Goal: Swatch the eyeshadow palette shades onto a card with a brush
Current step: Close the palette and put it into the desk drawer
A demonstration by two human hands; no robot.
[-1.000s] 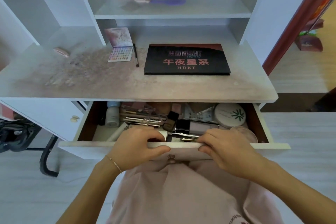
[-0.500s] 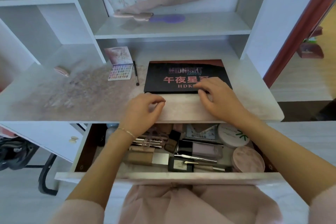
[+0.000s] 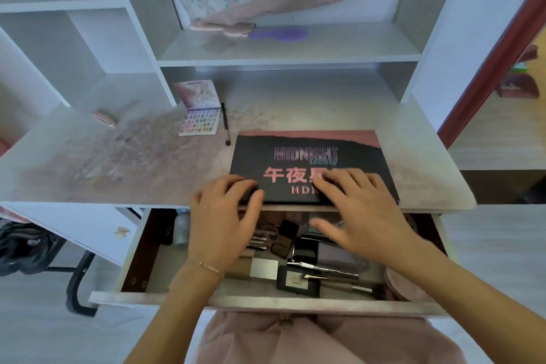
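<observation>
Both hands slid w/ flat black card-covered palette [image 3: 310, 165] to worktop [image 3: 118, 162] edge; left fingers [image 3: 248, 189] curl on its corner, right fingers [image 3: 348, 183] lie flat on the lid. Still setup; next, lift lid.

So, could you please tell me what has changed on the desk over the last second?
Both hands left the drawer front and moved up to the black palette. The left hand now grips its near left corner; the right hand lies flat on its lid. The palette has slid toward the desk's front edge. The drawer stays open, and the small open palette and brush have not moved.
</observation>
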